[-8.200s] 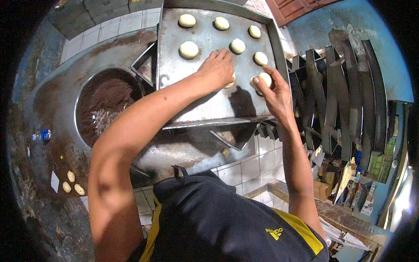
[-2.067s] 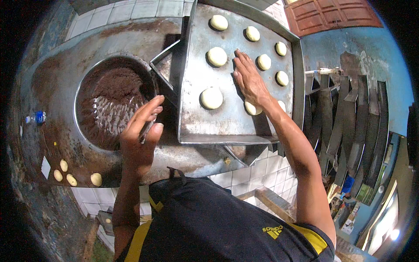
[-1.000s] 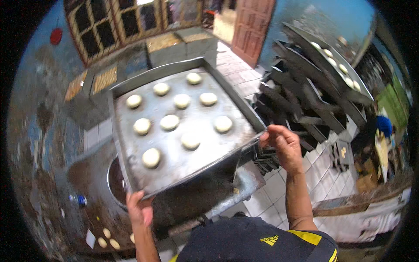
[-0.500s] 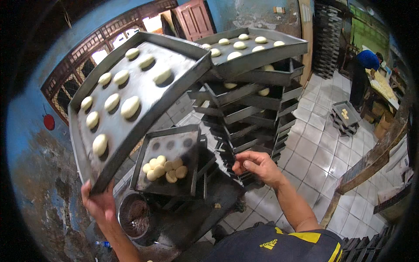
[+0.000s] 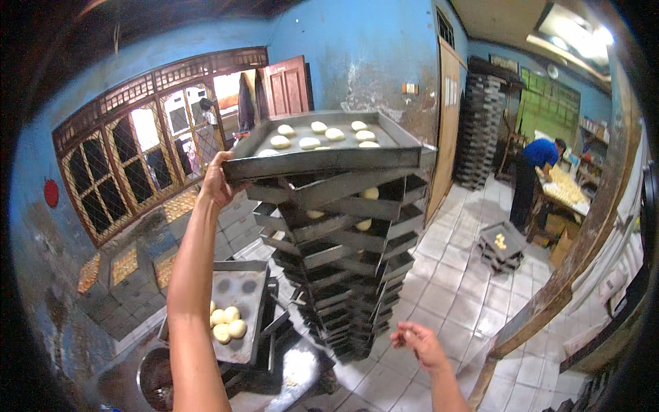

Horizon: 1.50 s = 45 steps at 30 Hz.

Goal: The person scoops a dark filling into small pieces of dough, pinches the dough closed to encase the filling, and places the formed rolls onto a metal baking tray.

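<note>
L hand [image 5: 214, 180] fingers grip corner of dough tray [image 5: 322, 159] atop tray stack [image 5: 343, 261]; R hand [image 5: 420, 343] loosely open, empty.

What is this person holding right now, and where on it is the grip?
The left hand grips the metal baking tray of dough rounds by its near left corner, on top of the tray stack. The right hand holds nothing.

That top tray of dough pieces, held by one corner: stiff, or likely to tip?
The metal tray looks rigid, showing no sag. Only the left hand grips its corner, so it could tilt. The dough pieces lie loose and might slide, though the raised rim should catch them.
</note>
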{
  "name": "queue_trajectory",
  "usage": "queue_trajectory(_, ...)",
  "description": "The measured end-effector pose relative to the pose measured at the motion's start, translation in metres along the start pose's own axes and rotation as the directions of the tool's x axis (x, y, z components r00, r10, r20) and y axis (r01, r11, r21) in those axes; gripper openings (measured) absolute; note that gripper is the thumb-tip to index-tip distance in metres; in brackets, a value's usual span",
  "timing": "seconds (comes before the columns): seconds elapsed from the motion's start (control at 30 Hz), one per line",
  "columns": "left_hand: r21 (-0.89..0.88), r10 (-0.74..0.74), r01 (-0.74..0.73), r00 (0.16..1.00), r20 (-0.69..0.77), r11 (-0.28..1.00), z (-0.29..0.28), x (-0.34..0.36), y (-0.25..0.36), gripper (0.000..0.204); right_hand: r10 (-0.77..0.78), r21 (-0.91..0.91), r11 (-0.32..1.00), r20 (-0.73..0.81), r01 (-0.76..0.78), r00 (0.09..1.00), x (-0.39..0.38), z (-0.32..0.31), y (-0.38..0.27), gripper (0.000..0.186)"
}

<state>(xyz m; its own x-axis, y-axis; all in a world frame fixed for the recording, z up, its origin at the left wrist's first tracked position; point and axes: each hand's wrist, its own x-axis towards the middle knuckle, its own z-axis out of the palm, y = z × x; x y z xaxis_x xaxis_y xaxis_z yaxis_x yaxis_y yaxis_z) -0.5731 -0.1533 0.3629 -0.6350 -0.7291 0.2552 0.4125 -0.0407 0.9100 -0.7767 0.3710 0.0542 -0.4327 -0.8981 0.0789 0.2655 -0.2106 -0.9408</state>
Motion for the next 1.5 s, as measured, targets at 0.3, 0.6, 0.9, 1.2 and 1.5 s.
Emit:
queue_trajectory(0.3, 0.599, 0.454, -0.098, 0.751, -0.48, 0.795, -0.087, 0.015, -0.018, 0.075, 0.353, -0.174, 0.928, 0.134, -0.329, 0.926, 0.019, 0.058, 0.053, 0.034)
queue_trajectory(0.6, 0.887, 0.555, 0.189, 0.72, -0.417, 0.421, -0.231, -0.332, -0.161, 0.043, 0.516, -0.58, 0.814, 0.708, -0.021, 0.482, 0.132, 0.229, 0.122, 0.028)
queue_trajectory(0.9, 0.976, 0.352, 0.127, 0.918, -0.184, 0.177, -0.237, -0.42, -0.237, 0.051, 0.274, -0.856, 0.371, 0.471, 0.36, 0.838, 0.345, 0.402, 0.252, 0.047)
queue_trajectory(1.2, 0.527, 0.225, 0.169, 0.767, -0.601, 0.833, -0.229, -0.412, -0.219, 0.032, -0.337, -0.769, 0.229, 0.512, 0.596, 0.79, 0.301, 0.425, 0.155, 0.027)
queue_trajectory(1.5, -0.187, -0.076, -0.018, 0.872, -0.484, 0.982, -0.091, -0.416, -0.224, 0.039, -0.499, -0.548, 0.541, 0.402, 0.638, 0.768, 0.07, 0.368, 0.118, 0.028)
